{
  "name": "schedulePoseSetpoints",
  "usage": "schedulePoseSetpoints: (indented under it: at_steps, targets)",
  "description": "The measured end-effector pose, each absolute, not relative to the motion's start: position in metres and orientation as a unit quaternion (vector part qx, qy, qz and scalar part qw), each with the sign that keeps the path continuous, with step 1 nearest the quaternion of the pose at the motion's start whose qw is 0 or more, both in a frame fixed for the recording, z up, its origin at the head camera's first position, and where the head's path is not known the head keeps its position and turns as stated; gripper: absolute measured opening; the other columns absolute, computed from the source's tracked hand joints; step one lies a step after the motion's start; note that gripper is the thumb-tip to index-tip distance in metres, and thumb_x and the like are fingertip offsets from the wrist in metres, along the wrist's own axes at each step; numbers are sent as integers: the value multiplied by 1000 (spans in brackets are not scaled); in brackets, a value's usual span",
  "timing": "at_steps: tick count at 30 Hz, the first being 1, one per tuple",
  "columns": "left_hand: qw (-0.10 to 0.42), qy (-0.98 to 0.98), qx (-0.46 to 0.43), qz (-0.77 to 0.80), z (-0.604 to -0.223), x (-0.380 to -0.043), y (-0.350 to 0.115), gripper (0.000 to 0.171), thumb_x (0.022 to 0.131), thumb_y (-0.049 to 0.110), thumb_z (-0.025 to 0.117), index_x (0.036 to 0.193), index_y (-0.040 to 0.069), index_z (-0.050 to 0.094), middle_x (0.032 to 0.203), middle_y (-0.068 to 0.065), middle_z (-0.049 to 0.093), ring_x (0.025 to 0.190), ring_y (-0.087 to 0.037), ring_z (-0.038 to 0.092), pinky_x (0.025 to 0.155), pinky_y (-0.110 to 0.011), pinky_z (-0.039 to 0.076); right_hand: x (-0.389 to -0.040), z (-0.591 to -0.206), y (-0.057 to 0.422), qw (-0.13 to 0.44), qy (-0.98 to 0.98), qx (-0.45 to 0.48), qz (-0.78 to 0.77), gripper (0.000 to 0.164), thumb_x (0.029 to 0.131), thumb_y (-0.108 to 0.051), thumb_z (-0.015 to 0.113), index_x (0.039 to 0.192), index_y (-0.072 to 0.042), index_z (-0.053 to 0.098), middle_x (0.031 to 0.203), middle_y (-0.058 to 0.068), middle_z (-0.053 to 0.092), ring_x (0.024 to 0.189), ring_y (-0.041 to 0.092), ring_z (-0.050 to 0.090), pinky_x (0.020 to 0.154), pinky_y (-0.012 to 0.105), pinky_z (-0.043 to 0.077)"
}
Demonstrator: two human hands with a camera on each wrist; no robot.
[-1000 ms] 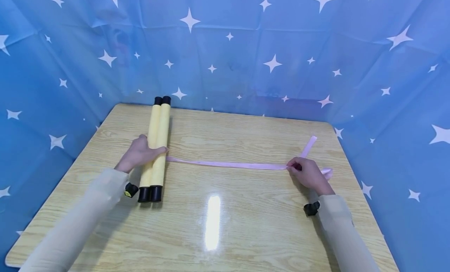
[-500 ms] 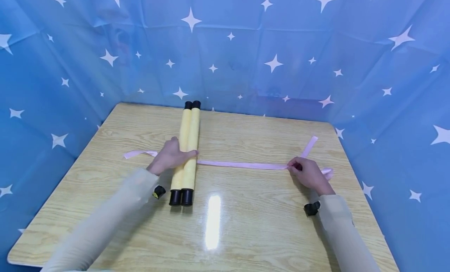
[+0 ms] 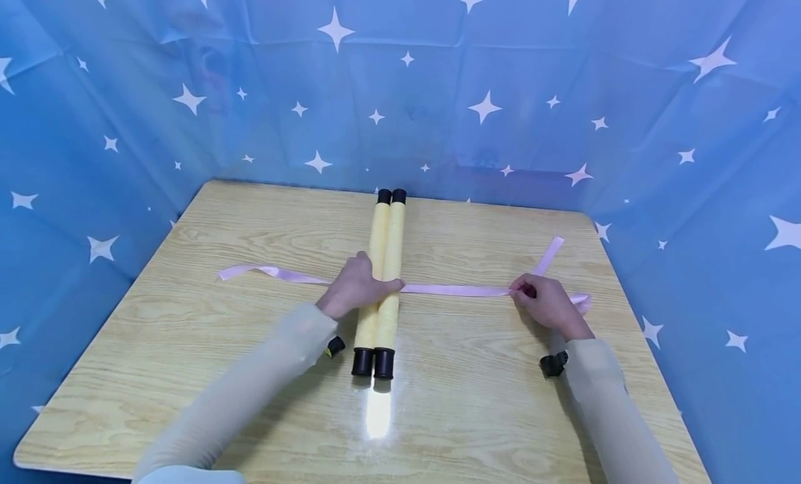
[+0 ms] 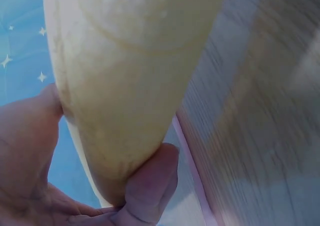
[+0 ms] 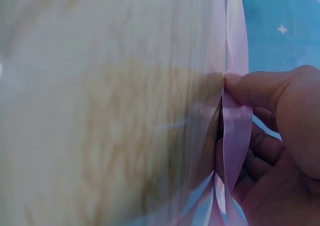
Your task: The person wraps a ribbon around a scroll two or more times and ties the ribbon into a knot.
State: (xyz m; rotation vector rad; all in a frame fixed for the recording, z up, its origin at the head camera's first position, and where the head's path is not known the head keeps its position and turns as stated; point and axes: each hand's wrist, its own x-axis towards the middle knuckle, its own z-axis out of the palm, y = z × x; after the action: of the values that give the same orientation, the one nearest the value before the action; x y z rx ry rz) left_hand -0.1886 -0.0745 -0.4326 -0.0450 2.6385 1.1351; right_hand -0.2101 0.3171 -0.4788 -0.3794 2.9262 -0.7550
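Two pale-yellow scrolls (image 3: pixel 389 247) with black end caps lie side by side near the middle of the table. My left hand (image 3: pixel 358 286) grips both, thumb across the top; in the left wrist view its fingers curl round a yellow scroll (image 4: pixel 125 86). A pink ribbon (image 3: pixel 457 290) runs left to right across the table and passes beneath the scrolls, its middle hidden there. With thumb and fingers, my right hand (image 3: pixel 544 304) pinches the ribbon on the right side, as the right wrist view shows the ribbon (image 5: pixel 237 131) between them. The ribbon's end bends away past that hand.
The light wooden table (image 3: pixel 488 400) has its far edge against a blue curtain (image 3: pixel 438 87) with white stars. The ribbon's left end (image 3: pixel 240 270) lies loose and twisted on the wood. A bright light reflection (image 3: pixel 378 414) shows in front of the scrolls.
My left hand has slid the two scrolls rightward along the ribbon, from the left side to the middle, uncovering the ribbon's left end. The right hand has stayed in place, pinching the ribbon.
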Motion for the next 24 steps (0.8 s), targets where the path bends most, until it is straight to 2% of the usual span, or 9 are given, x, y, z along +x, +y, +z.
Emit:
schedulePoseSetpoints:
  at_steps: [4, 8, 17, 24]
  targets:
    - [138, 911, -4, 389, -434, -187, -57, 85, 75, 58, 75, 124, -4, 44, 89, -12, 53, 66, -20, 52, 49, -29, 45, -210, -479, 317, 41, 958, -131, -252, 13, 100, -22, 59, 100, -12, 68, 84, 3, 63, 73, 20, 51, 65, 34, 43]
    - [141, 910, 7, 390, -436, -187, -42, 78, 76, 57, 75, 118, -2, 46, 89, -11, 50, 64, -19, 46, 48, -28, 40, -210, -479, 318, 37, 956, -134, -257, 14, 100, -22, 60, 100, -12, 68, 83, 2, 63, 71, 19, 51, 64, 34, 42]
    - [132, 903, 26, 408, -446, -188, -13, 67, 77, 47, 78, 111, 0, 46, 91, -11, 51, 64, -19, 50, 46, -27, 44, -209, -480, 319, 34, 956, -135, -258, 13, 100, -21, 59, 100, -12, 69, 82, 3, 62, 70, 20, 50, 63, 34, 42]
    - [126, 915, 18, 383, -452, -188, -1, 60, 76, 49, 78, 102, 5, 46, 87, -10, 49, 61, -18, 47, 44, -26, 40, -209, -478, 318, 34, 955, -137, -262, 13, 100, -20, 59, 100, -11, 69, 81, 3, 62, 70, 19, 50, 63, 34, 41]
